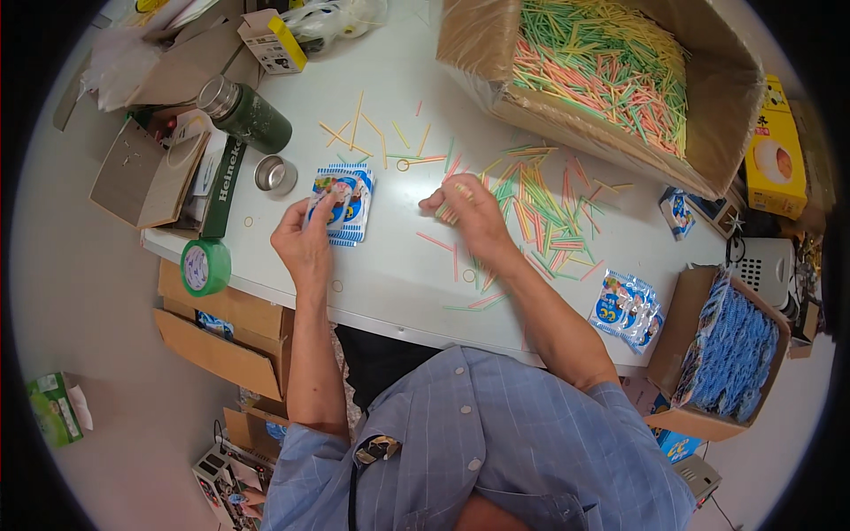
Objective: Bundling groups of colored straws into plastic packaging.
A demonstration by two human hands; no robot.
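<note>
1. We see a white table (394,274) spreading beneath both hands, its near edge close to the person's shirt.
2. At the far right stands a big open cardboard box (593,137), lined with clear plastic and heaped with thin pink, green and yellow sticks (602,88).
3. By the right near corner we find a smaller open carton (686,310), filled with blue pieces (730,354) whose kind we cannot make out.
4. Left of the middle, a dark green flask (257,119) lies slanted in our view; we cannot tell whether it stands upright.
5. The right hand (474,208) is over the middle of the table, fingers curled around a few sticks; we cannot count them.
6. The left hand (304,243) pinches the left side of a stack of blue-and-white packets (357,212), which lies on the table left of the right hand.
7. More shiny packets (627,310) overlap near the right near edge.
8. A green tape roll (205,265) sits near the table's left edge.
9. Just beside the flask is a small metal cup (275,175).
10. We see loose sticks (549,208) scattered around the right hand, thickest to its right.
</note>
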